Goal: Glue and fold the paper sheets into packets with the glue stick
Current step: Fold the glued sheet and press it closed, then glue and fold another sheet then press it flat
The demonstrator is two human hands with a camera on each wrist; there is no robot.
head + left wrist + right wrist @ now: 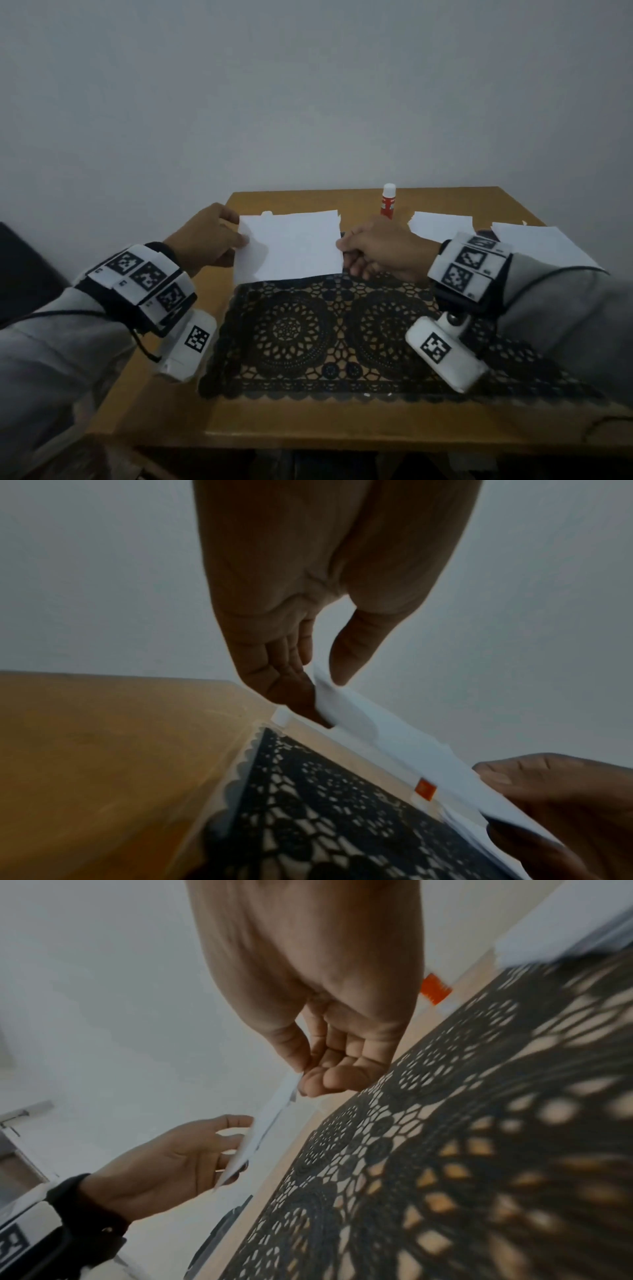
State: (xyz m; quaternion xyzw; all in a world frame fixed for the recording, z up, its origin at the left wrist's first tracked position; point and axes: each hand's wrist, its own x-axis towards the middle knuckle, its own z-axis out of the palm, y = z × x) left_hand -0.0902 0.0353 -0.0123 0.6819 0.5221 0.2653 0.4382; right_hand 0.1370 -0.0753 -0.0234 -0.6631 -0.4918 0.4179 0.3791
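A room in a home, by the look of it: a small wooden surface (308,421) pushed against a plain pale wall (308,85), dressed with a black lace runner (308,342), and a door handle (20,1115) on a white door.

Wooden table (308,421) — black lace mat (325,342) on it, against a grey wall (308,85).
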